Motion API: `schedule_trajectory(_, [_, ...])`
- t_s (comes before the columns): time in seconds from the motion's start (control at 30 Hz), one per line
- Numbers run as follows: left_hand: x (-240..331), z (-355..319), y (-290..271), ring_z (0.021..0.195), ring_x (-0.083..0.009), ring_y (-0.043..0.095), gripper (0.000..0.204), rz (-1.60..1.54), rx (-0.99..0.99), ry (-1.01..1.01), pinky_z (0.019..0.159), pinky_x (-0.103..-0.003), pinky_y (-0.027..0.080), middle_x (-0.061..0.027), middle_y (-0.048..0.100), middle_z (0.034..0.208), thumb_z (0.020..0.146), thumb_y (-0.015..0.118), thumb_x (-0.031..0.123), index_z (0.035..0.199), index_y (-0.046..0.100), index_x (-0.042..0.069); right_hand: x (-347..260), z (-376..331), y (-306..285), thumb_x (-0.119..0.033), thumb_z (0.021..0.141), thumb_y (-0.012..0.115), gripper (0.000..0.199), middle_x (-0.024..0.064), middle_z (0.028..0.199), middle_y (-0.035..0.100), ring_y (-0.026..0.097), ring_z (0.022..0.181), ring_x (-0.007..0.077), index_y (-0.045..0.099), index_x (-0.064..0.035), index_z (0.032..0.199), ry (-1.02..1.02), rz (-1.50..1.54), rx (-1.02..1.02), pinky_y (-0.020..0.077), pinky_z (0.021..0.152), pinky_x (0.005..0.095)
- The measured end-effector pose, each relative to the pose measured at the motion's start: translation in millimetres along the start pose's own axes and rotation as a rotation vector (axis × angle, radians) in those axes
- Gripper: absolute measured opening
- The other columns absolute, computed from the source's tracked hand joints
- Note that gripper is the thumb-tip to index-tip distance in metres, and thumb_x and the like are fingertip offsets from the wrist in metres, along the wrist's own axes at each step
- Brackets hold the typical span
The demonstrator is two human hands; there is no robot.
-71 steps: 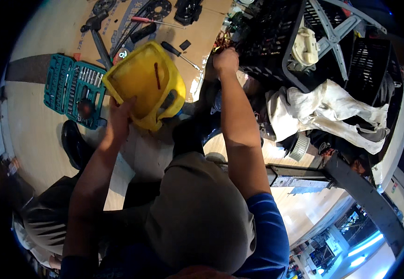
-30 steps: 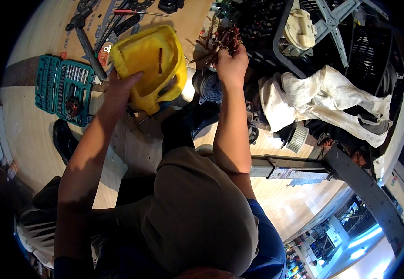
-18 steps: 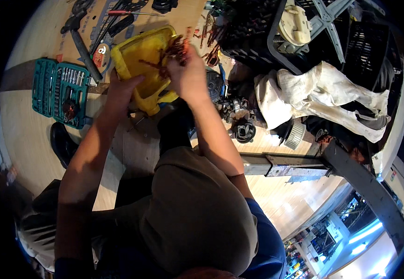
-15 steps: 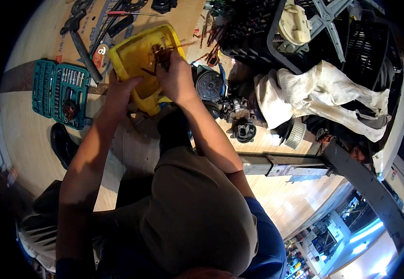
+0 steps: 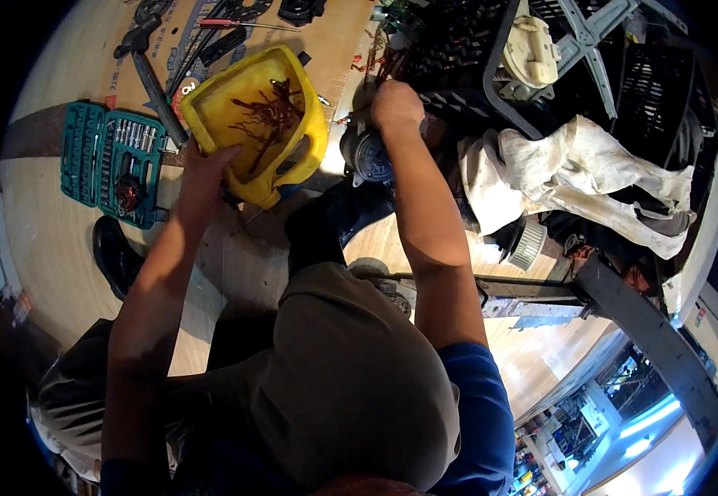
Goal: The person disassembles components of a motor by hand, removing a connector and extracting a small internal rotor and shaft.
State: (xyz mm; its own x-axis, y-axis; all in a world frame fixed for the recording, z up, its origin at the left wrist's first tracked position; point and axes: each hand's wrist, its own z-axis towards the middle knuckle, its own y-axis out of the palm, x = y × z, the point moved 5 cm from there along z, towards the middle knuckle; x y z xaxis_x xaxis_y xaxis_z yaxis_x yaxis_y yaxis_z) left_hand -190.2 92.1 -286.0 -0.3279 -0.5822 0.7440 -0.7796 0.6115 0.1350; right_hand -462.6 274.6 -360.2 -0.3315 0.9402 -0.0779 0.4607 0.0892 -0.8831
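A yellow cut-open plastic jug (image 5: 313,153) with a moulded handle lies tilted on the floor in front of me. Inside it is a tangle of reddish-brown copper wire scraps (image 5: 272,116). My left hand (image 5: 208,169) grips the near left rim, its thumb over the edge. Farther right, my right hand (image 5: 398,105) is reached out with curled fingers, beside more loose wire scraps (image 5: 385,66). Its fingertips are hidden, so what they hold is not visible. Just below that hand sits a round dark motor (image 5: 369,157).
A green socket set case (image 5: 82,157) lies open at left, near a black shoe (image 5: 115,256). Flat cardboard (image 5: 326,50) carries a hammer-like tool (image 5: 150,87) and a screwdriver (image 5: 247,25). At right are a black crate (image 5: 487,83), a whitish cloth (image 5: 574,165) and a metal frame (image 5: 657,331).
My right hand has left the jug and moved right to the loose wire scraps. The wire tangle it held now lies in the jug. My left hand stays on the rim.
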Motion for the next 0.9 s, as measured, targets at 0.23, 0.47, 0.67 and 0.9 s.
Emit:
schedule_trajectory(0.23, [3.5,-2.7,-9.5,0.098,-0.0228,0.061,0.059,0.103,0.001,0.203,0.082,-0.033,0.052,-0.0136,0.060,0.113,0.076,0.071,0.006,0.128,0.043,0.002,-6.9,11.9,12.9,-0.017,0.088,0.051,0.026,0.0151,0.111,0.067,0.065,0.104,0.0295,0.072,-0.0064,0.100,0.104,-0.019,-0.064,0.0532,0.086,0.0370])
schedule_trajectory(0.47, [2.2,-9.3,-8.3,0.099,-0.0228,0.061,0.058,0.078,0.022,0.169,0.084,-0.034,0.051,-0.0134,0.060,0.113,0.078,0.069,0.006,0.128,0.042,0.001,-5.4,-0.4,24.3,-0.019,0.087,0.052,0.028,0.0158,0.112,0.067,0.065,0.105,0.0275,0.069,-0.0053,0.104,0.110,-0.020,0.061,0.0522,0.088,0.0357])
schedule_trajectory(0.67, [-0.9,-10.0,-14.1,0.099,-0.0227,0.061,0.057,0.097,0.057,0.167,0.084,-0.033,0.052,-0.0127,0.060,0.112,0.077,0.068,0.004,0.128,0.042,0.001,2.0,-7.5,16.6,-0.025,0.084,0.057,0.032,0.0194,0.109,0.066,0.064,0.104,0.0309,0.069,-0.0015,0.101,0.201,0.133,0.014,0.0518,0.087,0.0384])
schedule_trajectory(0.9, [3.5,-10.6,-7.5,0.098,-0.0227,0.062,0.056,0.101,0.064,0.117,0.083,-0.033,0.052,-0.0124,0.061,0.112,0.078,0.068,0.003,0.128,0.043,0.000,43.9,-3.1,29.5,-0.028,0.076,0.065,0.033,0.0235,0.094,0.067,0.064,0.091,0.0396,0.068,0.0018,0.089,0.010,0.416,0.321,0.0511,0.081,0.0440])
